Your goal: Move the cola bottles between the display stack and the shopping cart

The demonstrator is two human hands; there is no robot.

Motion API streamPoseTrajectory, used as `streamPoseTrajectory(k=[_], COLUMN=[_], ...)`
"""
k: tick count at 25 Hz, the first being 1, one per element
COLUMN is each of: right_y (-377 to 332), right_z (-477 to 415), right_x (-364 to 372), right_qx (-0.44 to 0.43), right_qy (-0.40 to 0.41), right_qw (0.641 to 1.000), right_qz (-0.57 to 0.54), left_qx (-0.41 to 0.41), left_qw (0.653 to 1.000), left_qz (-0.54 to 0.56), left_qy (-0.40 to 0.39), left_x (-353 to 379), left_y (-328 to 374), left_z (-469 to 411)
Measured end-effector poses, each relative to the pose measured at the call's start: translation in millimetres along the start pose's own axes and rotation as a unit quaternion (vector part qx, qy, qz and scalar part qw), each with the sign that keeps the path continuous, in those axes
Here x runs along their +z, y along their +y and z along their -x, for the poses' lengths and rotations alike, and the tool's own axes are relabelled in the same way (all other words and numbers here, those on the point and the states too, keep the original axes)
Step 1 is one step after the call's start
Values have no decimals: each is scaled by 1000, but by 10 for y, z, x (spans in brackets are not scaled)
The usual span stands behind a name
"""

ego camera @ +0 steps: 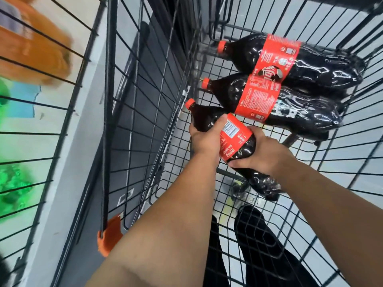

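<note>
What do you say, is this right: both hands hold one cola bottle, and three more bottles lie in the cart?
Not quite. The head view shows two lying in the cart, not three: the far bottle and the middle bottle. The left hand and right hand do hold the near bottle.

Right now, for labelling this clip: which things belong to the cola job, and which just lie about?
Job: held cola bottle, middle cola bottle, far cola bottle, shopping cart, left hand, right hand.
About: blurred orange goods, blurred green goods.
</note>
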State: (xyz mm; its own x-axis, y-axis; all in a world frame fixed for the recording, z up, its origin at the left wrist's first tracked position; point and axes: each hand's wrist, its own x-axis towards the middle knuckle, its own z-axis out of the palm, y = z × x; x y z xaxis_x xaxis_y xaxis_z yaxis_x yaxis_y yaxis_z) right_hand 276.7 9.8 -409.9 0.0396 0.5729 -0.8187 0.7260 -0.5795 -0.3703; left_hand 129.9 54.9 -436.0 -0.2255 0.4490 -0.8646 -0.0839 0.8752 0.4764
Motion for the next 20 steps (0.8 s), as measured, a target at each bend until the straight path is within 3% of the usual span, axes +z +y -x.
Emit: streamPoseTrajectory(k=[4,11,20], right_y=[-17,-124,-503], right_z=[104,511,1232], right_x=[67,333,219], right_qx=[3,1,-52], right_qy=[7,104,245], right_qw=[999,974,905], right_qz=[-54,-203,-345], left_qx=[11,109,281], left_qw=[1000,988,943], left_qz=[-19,-83,-114], left_qy=[-8,-69,-139], left_x=[-41,-148,-245], left_y=[45,138,682], left_z=[87,220,1010])
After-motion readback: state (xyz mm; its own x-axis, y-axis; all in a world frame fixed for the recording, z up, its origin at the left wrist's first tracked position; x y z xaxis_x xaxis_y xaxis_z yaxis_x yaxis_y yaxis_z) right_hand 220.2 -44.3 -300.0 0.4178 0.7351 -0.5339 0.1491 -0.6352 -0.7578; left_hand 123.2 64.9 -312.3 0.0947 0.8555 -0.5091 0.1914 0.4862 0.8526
